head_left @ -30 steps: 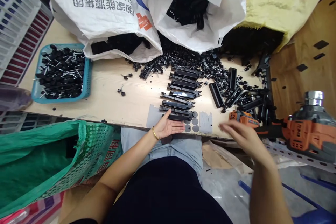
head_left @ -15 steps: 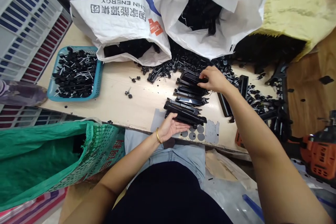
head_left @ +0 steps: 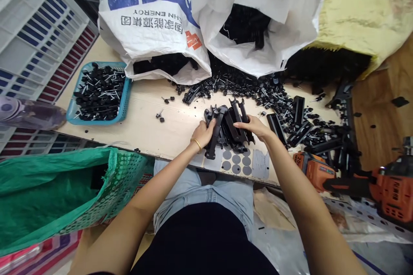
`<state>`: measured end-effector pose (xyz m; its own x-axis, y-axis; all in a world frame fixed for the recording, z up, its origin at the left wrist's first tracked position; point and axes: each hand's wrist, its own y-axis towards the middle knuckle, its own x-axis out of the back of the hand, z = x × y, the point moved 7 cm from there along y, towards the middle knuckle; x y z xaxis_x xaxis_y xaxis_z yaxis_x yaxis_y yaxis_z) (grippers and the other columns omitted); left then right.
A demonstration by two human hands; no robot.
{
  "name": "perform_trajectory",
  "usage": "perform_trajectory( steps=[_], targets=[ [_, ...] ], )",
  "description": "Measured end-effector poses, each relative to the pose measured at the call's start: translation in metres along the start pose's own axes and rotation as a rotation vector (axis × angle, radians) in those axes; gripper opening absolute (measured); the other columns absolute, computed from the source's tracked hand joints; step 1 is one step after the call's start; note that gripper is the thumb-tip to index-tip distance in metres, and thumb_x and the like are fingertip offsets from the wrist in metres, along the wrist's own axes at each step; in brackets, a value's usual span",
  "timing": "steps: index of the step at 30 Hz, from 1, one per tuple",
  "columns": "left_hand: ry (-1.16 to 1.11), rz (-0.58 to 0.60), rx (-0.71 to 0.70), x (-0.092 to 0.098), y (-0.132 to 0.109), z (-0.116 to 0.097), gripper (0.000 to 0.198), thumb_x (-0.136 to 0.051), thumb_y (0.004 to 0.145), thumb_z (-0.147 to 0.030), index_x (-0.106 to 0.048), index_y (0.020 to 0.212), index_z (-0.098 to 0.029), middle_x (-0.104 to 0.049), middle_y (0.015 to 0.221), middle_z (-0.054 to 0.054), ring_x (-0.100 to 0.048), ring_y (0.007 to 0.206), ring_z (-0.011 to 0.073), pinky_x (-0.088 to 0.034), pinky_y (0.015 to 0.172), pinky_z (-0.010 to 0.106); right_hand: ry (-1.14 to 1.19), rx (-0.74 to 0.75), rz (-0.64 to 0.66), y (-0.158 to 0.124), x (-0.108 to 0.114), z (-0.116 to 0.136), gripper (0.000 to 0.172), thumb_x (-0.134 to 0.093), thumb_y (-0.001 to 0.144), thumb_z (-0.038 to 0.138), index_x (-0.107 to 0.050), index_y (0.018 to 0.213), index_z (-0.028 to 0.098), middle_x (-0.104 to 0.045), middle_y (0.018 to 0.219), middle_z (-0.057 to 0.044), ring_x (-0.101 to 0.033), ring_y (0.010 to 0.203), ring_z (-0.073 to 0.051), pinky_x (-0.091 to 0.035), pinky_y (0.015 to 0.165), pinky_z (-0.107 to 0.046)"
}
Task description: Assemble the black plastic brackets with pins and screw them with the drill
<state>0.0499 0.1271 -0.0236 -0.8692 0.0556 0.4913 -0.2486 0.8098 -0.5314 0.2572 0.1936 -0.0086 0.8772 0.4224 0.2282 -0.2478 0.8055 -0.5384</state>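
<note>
Both hands clasp a bunch of long black plastic bars [head_left: 227,126] gathered together near the front edge of the wooden table [head_left: 151,129]. My left hand [head_left: 204,134], with a gold bangle on the wrist, grips the bunch from the left. My right hand [head_left: 254,127] presses it from the right with fingers curled round. The bars stand tilted and fanned between the palms.
A blue basket [head_left: 124,101] of small black screw parts sits at the left. White sacks [head_left: 155,25] of black parts stand at the back, with loose parts [head_left: 258,90] spilled before them. An orange power drill [head_left: 380,187] lies at the right. A green sack [head_left: 61,189] hangs at lower left.
The row of bars that lay spread on the table has been swept together into one bunch. My right hand came back from the far end of the row; both hands now squeeze the bunch.
</note>
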Motion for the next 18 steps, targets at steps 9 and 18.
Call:
perform_trajectory(
  steps=[9,18],
  targets=[
    [-0.581,0.112,0.019,-0.027,-0.026,-0.018,0.043,-0.056,0.085,-0.049,-0.044,0.111,-0.017,-0.062,0.111,0.012,-0.062,0.102,0.021,-0.048,0.086,0.03,0.495,-0.034,-0.06,-0.055,-0.03,-0.02,0.055,-0.078,0.053,0.05,-0.061,0.094,0.02,-0.07,0.081,-0.003,-0.067,0.07,-0.019,-0.055,0.063,-0.03],
    [-0.925,0.068,-0.072,0.007,-0.073,0.023,0.029,-0.055,0.085,-0.035,-0.059,0.11,-0.021,-0.067,0.109,0.006,-0.061,0.105,0.0214,-0.045,0.094,0.033,0.396,0.196,-0.143,-0.092,-0.104,-0.006,0.068,-0.063,0.072,0.051,-0.041,0.132,0.03,-0.058,0.128,-0.007,-0.062,0.109,-0.024,-0.055,0.085,-0.037]
  ],
)
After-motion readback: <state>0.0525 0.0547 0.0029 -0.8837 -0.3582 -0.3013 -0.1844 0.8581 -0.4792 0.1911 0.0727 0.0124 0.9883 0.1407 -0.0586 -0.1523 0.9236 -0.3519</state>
